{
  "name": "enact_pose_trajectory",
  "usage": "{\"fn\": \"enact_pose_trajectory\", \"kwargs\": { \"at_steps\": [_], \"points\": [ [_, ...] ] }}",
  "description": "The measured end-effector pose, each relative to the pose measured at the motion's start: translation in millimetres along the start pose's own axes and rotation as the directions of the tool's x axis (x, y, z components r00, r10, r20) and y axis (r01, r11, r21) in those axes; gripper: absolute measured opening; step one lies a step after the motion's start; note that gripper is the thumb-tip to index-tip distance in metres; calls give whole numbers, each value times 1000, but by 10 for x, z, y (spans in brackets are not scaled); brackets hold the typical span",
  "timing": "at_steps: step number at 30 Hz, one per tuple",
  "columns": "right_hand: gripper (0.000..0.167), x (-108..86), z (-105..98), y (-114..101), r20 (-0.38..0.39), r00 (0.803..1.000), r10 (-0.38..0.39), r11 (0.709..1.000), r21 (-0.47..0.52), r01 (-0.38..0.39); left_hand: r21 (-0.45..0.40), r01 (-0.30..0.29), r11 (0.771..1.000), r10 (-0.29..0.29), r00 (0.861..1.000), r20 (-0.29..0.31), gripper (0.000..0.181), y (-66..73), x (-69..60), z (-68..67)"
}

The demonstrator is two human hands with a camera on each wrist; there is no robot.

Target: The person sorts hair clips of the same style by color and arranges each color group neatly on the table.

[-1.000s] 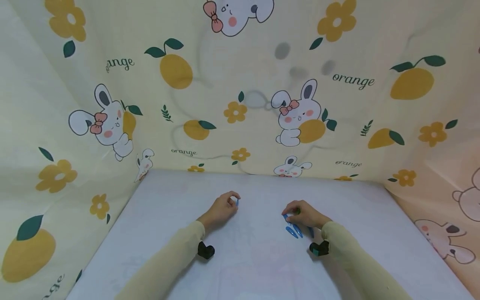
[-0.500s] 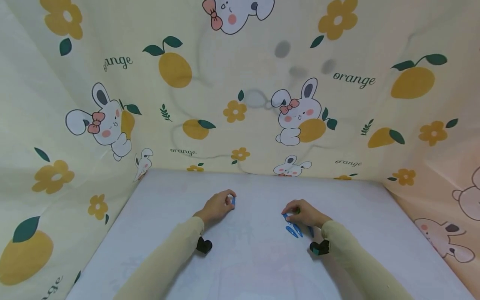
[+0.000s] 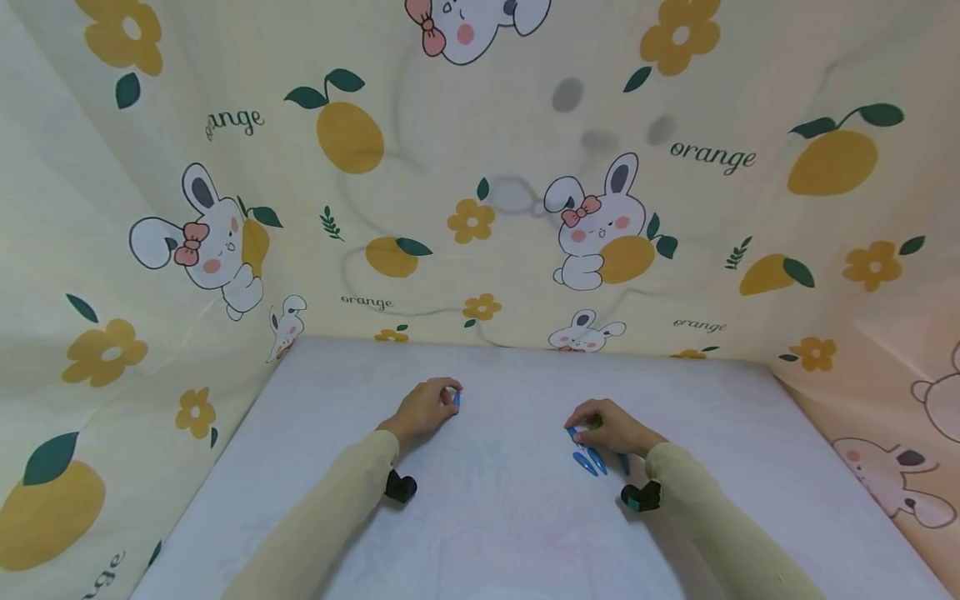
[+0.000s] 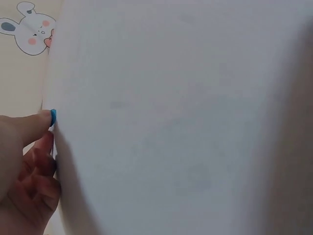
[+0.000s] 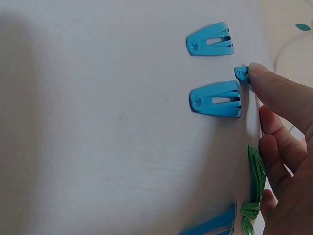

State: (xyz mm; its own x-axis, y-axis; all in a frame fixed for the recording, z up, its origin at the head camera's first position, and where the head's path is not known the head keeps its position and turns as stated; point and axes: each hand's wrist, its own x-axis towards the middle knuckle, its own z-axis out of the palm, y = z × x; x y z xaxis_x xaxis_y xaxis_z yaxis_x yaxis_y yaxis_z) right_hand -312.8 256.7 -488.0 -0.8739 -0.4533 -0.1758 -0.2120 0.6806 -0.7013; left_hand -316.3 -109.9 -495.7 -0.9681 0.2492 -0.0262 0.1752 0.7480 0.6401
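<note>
My left hand [image 3: 423, 410] pinches a small blue hair clip [image 3: 457, 398] between thumb and finger, over the left-centre of the table. In the left wrist view only a bit of that blue clip [image 4: 53, 117] peeks past the thumb. On the right, my right hand [image 3: 611, 427] pinches another blue snap hair clip [image 5: 241, 74], mostly covered by the thumb. Two blue clips [image 5: 210, 40] [image 5: 216, 99] lie side by side just in front of it. Under the palm are green hair clips [image 5: 256, 169], partly hidden, and one more blue clip [image 5: 212, 225] cut off by the frame edge.
The white table [image 3: 480, 517] runs back to a patterned cloth [image 3: 450, 167] printed with rabbits and oranges, which also hangs along both sides. Each wrist carries a small black device [image 3: 401, 487].
My left hand has moved left and slightly away, carrying its blue hair clip. The right hand stays in place among the clips.
</note>
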Motion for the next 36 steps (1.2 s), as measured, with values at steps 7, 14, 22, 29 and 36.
{"fn": "enact_pose_trajectory", "kwargs": {
  "at_steps": [7, 14, 22, 29, 36],
  "points": [
    [18, 27, 13, 33, 3, 1000, 5, 1000, 6, -5, 29, 37, 999, -37, 999, -12, 31, -78, 28, 42],
    [18, 17, 18, 25, 8, 1000, 16, 1000, 8, -16, 1, 63, 998, -62, 997, -35, 27, -107, -9, 17],
    [18, 22, 8, 31, 7, 1000, 4, 1000, 1, -4, -67, 69, 995, -67, 997, 29, 30, -166, 54, -27],
    [18, 25, 11, 59, 3, 1000, 29, 1000, 2, -29, -120, 62, 991, -58, 997, 42, 31, -154, 64, -50],
    [18, 27, -25, 39, -7, 999, 41, 999, 6, -41, -133, 81, 988, -77, 996, 38, 30, -156, 63, -45]
  ]
}}
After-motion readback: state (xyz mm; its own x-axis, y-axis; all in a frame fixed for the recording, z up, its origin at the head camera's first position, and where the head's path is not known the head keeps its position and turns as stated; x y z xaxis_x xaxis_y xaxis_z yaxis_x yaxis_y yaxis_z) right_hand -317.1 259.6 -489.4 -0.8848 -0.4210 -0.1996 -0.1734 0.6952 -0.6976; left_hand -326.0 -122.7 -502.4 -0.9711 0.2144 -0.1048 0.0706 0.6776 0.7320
